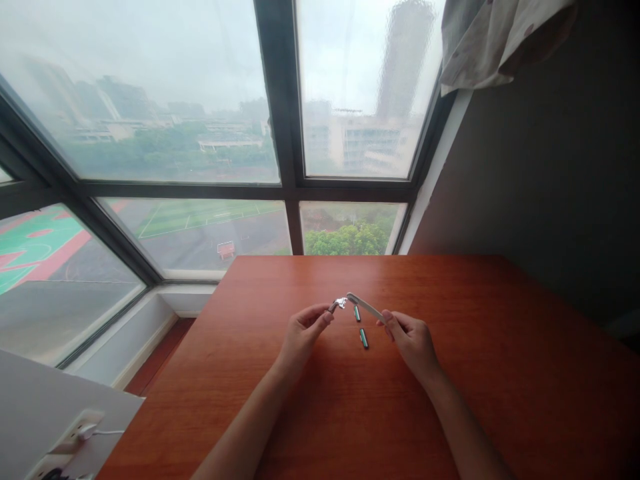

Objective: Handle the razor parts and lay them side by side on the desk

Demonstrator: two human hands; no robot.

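Note:
Pinched in my left hand (pixel 305 330) is a razor handle (pixel 339 304) with a shiny metal head and a darker grip; no blade shows on it. My right hand (pixel 414 341) is closed around the end of a pale toothbrush (pixel 369 307), which slants up to the left. Its bristle end is at the razor's metal head; whether they touch I cannot tell. Below the brush lies a green and black razor cartridge (pixel 357 314) on the table. A second razor cartridge (pixel 363 339) of the same look lies nearer to me, between my hands.
The reddish-brown wooden table (pixel 210 400) extends under both arms. Large windows (pixel 290 190) stand behind its far edge, and a dark wall (pixel 520 187) is on the right. A wall socket with a white plug (pixel 87 432) is at lower left. Cloth (pixel 500 47) hangs at upper right.

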